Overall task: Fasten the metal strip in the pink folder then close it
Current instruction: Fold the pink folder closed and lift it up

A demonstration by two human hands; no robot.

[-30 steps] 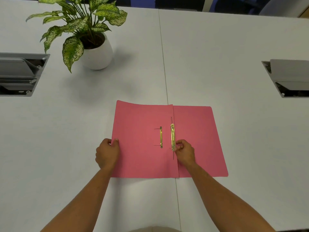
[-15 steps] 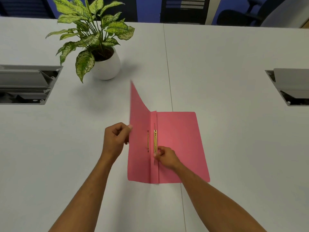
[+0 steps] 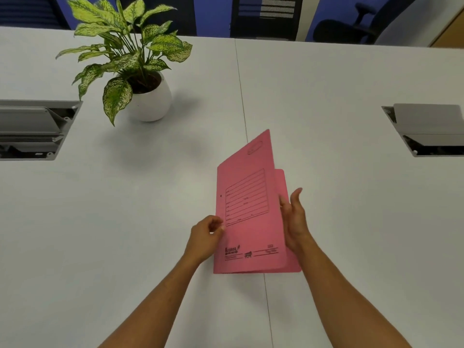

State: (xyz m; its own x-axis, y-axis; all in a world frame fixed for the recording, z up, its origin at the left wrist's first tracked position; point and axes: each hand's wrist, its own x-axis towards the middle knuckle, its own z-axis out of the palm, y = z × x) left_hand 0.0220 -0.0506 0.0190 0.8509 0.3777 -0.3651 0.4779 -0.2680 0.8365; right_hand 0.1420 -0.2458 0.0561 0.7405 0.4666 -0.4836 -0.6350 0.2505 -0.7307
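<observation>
The pink folder (image 3: 251, 222) lies on the white table near its front, its printed front cover swung over and still tilted up above the back cover. The metal strip is hidden inside. My left hand (image 3: 206, 234) pinches the folder's left spine edge with curled fingers. My right hand (image 3: 295, 217) is flat with fingers apart, its palm against the right edge of the raised cover; whether it grips the cover I cannot tell.
A potted plant in a white pot (image 3: 148, 101) stands at the back left. Grey cable boxes with raised lids sit in the table at the far left (image 3: 32, 129) and far right (image 3: 426, 129). A seam (image 3: 241, 84) runs down the table's middle.
The left cover has swung from upright over the fastener to the right, showing its printed front. My right hand left the metal strip and moved to the cover's right edge.
</observation>
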